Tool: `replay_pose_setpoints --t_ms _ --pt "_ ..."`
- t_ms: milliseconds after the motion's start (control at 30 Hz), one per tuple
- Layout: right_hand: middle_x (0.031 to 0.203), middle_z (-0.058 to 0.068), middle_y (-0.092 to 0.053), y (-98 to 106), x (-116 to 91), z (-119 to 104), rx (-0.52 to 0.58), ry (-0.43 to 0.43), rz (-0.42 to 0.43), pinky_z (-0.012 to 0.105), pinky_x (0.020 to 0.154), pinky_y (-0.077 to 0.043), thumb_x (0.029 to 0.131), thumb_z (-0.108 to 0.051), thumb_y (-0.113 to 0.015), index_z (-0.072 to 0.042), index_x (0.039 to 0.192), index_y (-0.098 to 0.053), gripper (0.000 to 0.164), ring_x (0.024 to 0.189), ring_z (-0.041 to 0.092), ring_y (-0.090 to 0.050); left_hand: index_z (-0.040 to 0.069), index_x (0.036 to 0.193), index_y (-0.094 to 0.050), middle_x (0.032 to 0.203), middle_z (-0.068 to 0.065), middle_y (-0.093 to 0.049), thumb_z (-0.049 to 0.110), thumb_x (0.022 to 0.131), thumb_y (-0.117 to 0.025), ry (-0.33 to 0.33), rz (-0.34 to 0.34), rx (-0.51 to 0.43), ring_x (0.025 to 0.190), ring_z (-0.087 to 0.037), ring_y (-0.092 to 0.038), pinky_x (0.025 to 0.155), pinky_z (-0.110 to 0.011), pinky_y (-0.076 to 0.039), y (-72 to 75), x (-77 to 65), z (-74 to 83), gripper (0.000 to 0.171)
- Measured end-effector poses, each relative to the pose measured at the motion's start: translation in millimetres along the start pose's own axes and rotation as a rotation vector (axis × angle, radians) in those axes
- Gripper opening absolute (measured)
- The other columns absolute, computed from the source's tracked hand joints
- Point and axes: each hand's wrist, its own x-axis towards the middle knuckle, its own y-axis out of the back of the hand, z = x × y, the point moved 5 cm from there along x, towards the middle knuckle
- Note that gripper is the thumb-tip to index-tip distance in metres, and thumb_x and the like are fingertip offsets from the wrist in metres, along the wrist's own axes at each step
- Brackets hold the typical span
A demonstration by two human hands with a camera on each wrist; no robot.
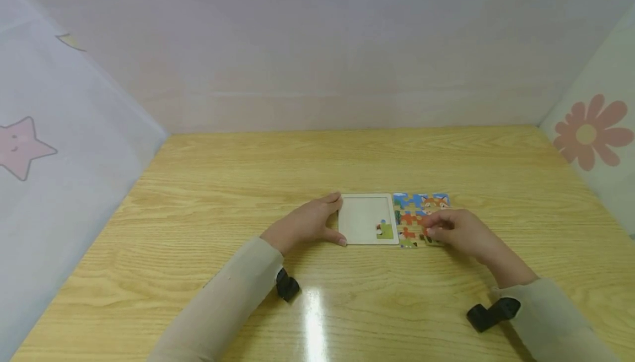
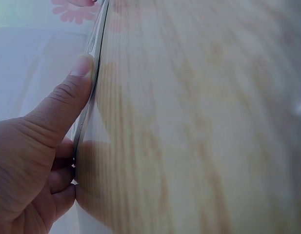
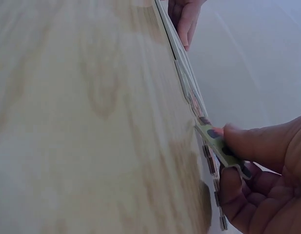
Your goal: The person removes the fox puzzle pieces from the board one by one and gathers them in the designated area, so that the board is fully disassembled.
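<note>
A square, pale puzzle tray [image 1: 358,216] lies flat on the table, with one green puzzle piece [image 1: 386,231] set in its near right corner. My left hand [image 1: 308,222] grips the tray's left side, thumb at the near corner and fingers at the far one. Beside the tray's right edge, several colourful jigsaw pieces [image 1: 409,203] form a fox picture, partly covered by my right hand [image 1: 461,235]. Between thumb and fingers, that hand pinches a green puzzle piece [image 3: 217,142] with dark patches, tilted up from the others in the right wrist view.
The wood-grain table [image 1: 238,169] carries the tray and pieces. A pale wall [image 1: 337,64] stands along its far edge, with side panels showing a pink star [image 1: 25,147] and a red flower [image 1: 587,133]. Black wrist mounts [image 1: 288,285] sit at both cuffs.
</note>
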Motion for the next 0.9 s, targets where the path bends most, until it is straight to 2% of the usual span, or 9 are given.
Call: replay_pose_setpoints --t_ms 367,633,900 --pt "0.085 0.002 -0.062 -1.4 -1.5 -9.5 -0.213 0.029 0.109 0.030 0.063 -0.039 0.083 -0.015 -0.069 -0.011 0.088 -0.068 0.006 0.073 0.015 -0.047 0.007 0.148 -0.019 0.156 -0.003 -0.009 0.053 0.073 -0.069 0.004 0.001 -0.006 0.141 -0.022 -0.016 0.113 -0.034 -0.022 2.9 -0.9 1.7 0.101" --pt "0.085 0.003 -0.064 -2.6 -3.5 -10.7 -0.247 0.006 0.118 0.031 0.064 -0.043 0.083 -0.019 -0.070 -0.007 0.095 -0.068 0.018 0.075 0.016 -0.052 0.007 0.148 -0.018 0.156 -0.002 -0.009 0.054 0.074 -0.068 0.004 0.001 -0.002 0.141 -0.020 -0.016 0.113 -0.033 -0.022 2.6 -1.8 1.7 0.101" --pt "0.081 0.002 -0.060 -2.7 -5.5 -12.2 -0.257 0.004 0.129 0.030 0.062 -0.042 0.081 -0.018 -0.072 -0.006 0.092 -0.066 0.018 0.072 0.015 -0.050 0.008 0.148 -0.018 0.156 -0.002 -0.008 0.053 0.075 -0.068 0.009 -0.008 -0.013 0.141 -0.021 -0.015 0.113 -0.033 -0.022 1.8 -2.2 1.6 0.100"
